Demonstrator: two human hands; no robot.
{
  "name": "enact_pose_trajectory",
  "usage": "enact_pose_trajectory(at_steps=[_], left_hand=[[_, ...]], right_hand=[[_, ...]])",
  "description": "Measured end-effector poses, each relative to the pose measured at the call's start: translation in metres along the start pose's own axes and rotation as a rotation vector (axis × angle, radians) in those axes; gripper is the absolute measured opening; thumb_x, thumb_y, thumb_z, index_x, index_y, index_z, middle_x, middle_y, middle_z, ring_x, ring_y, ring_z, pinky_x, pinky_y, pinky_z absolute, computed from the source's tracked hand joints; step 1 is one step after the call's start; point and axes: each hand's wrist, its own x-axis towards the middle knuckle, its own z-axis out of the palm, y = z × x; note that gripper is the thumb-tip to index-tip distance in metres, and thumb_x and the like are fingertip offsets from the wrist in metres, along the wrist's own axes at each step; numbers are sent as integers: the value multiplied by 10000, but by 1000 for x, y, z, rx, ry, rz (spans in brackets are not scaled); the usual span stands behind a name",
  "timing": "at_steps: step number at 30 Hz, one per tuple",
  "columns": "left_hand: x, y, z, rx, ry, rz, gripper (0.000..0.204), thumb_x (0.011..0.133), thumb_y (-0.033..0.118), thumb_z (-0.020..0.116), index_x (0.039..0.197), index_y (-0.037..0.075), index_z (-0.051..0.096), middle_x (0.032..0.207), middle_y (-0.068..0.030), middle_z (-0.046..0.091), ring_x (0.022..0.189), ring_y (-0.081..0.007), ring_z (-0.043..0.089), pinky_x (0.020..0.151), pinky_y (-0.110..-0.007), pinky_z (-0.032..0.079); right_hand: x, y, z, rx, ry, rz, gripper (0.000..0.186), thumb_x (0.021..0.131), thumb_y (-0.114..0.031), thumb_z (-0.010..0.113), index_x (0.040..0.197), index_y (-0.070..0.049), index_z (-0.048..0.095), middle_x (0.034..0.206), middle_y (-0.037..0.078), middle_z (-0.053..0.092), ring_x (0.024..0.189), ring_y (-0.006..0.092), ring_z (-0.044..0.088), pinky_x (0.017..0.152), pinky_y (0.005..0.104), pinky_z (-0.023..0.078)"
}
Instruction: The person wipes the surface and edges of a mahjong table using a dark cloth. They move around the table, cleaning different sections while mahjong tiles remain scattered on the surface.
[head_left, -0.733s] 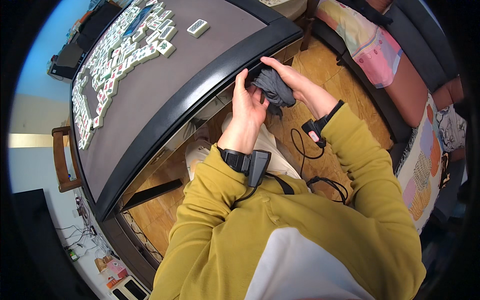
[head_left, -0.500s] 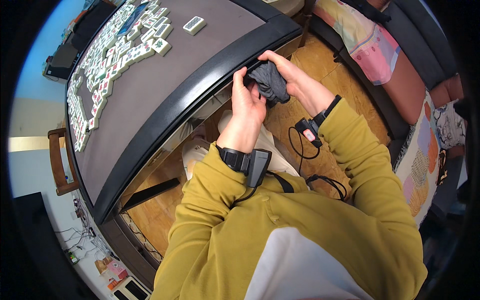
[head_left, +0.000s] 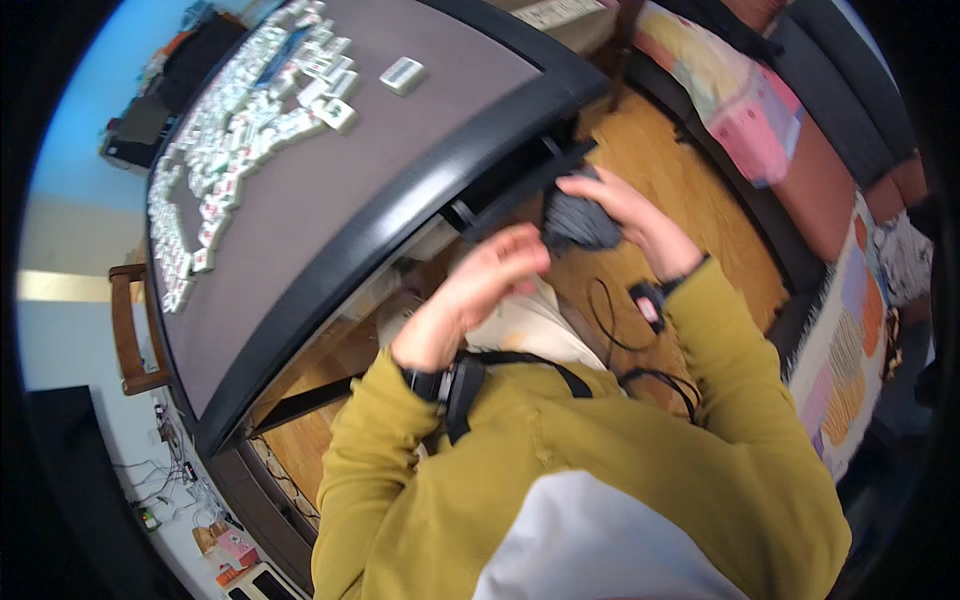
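Note:
A dark grey crumpled cloth is gripped in my right hand, just in front of a drawer in the table's edge. The drawer stands partly pulled out, with a dark gap between its front and the table rim. Apart from the cloth, my left hand hovers below the drawer's left end. It is blurred by motion; its fingers look stretched out and nothing shows in them.
Many mahjong tiles are massed on the far left of the grey tabletop, and a single tile lies apart. A wooden chair stands beyond the left edge. At the right is a dark sofa; cables hang near my right wrist.
The drawer has come out from the table's edge. My left hand has let go of the cloth and moved down and left; my right hand has carried the cloth down and right.

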Motion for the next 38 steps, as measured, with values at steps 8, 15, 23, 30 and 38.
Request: enact_pose_trajectory(at_steps=[8,15,23,30,38], left_hand=[[-129,167,-98,803,270,335,436,934,96,730,1348,44,606,1167,-83,693,1037,-141,661,927,-303,549],[-44,293,-290,1269,1154,284,914,798,403,846,1513,26,421,1445,-244,546,1253,-324,614,1022,-389,504],[64,309,-378,1560,1291,79,1159,771,692,725,1558,-33,279,1491,-262,494,1433,-364,434,1187,-586,227],[62,325,-404,1334,1165,45,1213,669,723,791,1531,-5,347,1441,-219,556,1404,-351,458,1173,-629,189],[-6,314,-385,1249,1114,297,1224,623,500,924,1566,40,293,1366,-197,621,1302,-335,572,1177,-382,329]], right_hand=[[-47,35,-66,-195,299,-137,535,856,-180,770,1342,-53,586,1157,74,649,1053,174,625,931,306,498],[-60,58,-94,-109,456,-24,449,872,-142,757,1286,-51,608,1097,60,654,977,158,636,848,291,513],[-64,47,-109,-8,597,84,426,885,-138,741,1282,-65,603,1057,45,657,957,154,633,834,287,509],[-51,45,-110,-67,649,123,424,874,-148,751,1266,-67,611,1072,49,656,973,159,627,829,278,498],[-33,51,-104,-55,535,92,479,894,-192,771,1323,-93,584,1124,54,647,996,175,633,884,291,504]])
